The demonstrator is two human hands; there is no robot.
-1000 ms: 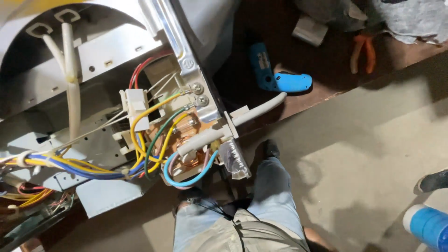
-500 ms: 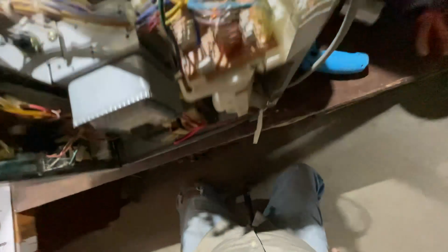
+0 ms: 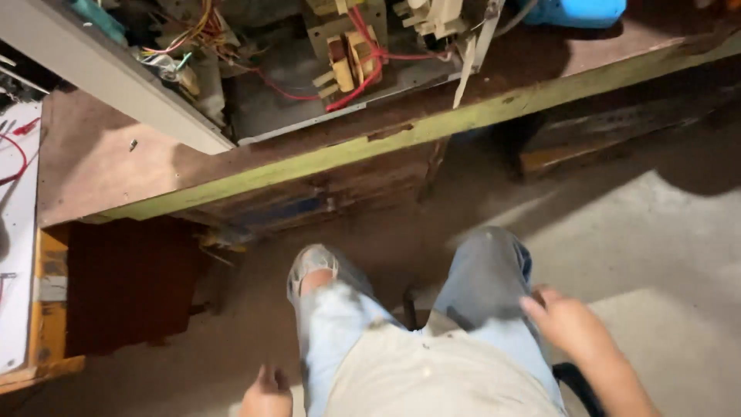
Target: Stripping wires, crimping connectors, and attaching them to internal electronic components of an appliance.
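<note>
I look down at my own lap in torn light jeans (image 3: 471, 286), seated in front of a brown workbench (image 3: 108, 162). My right hand (image 3: 567, 324) rests on my right thigh, fingers loosely apart, holding nothing. My left hand (image 3: 266, 394) shows only partly at the bottom edge beside my left thigh, and its fingers hold nothing that I can see. An opened metal appliance chassis (image 3: 347, 85) with a coil, red and yellow wires and beige connectors lies on the bench above my knees, apart from both hands.
The bench has a green front edge (image 3: 432, 127). A blue object (image 3: 575, 11) lies at the top right of the bench. A white board (image 3: 15, 232) with red wires sits at the far left. A dark red cabinet (image 3: 127, 282) stands under the bench. The floor (image 3: 656, 232) is bare concrete.
The view has tilted down from the appliance's wiring to the bench edge, my legs and the floor. Both of my hands have come into view at my thighs.
</note>
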